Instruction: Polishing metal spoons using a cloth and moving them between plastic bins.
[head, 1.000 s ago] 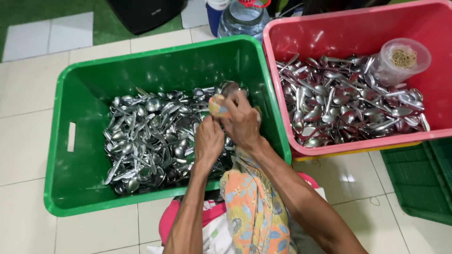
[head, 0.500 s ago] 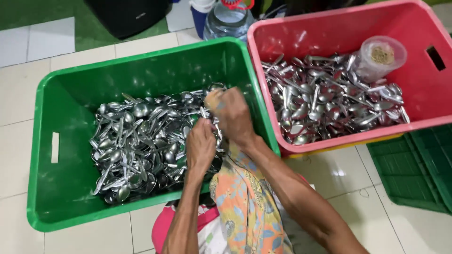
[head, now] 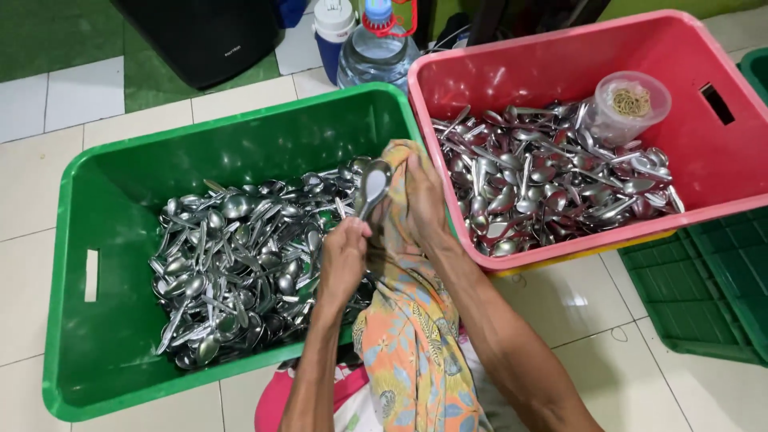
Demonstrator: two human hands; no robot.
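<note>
My left hand grips the handle of a metal spoon, whose bowl points up over the green crate. My right hand holds a floral orange cloth bunched right beside the spoon's bowl; the cloth trails down over my lap. Under both hands, the green crate holds a heap of several metal spoons.
A pink crate to the right holds many more spoons and a clear plastic tub of rubber bands. A water bottle, a flask and a black box stand behind. Dark green crates lie at the lower right.
The spoon's bowl, earlier covered by the cloth and my right hand, now stands bare and upright. My right hand has shifted the cloth to its right side. The camera view has drifted a little.
</note>
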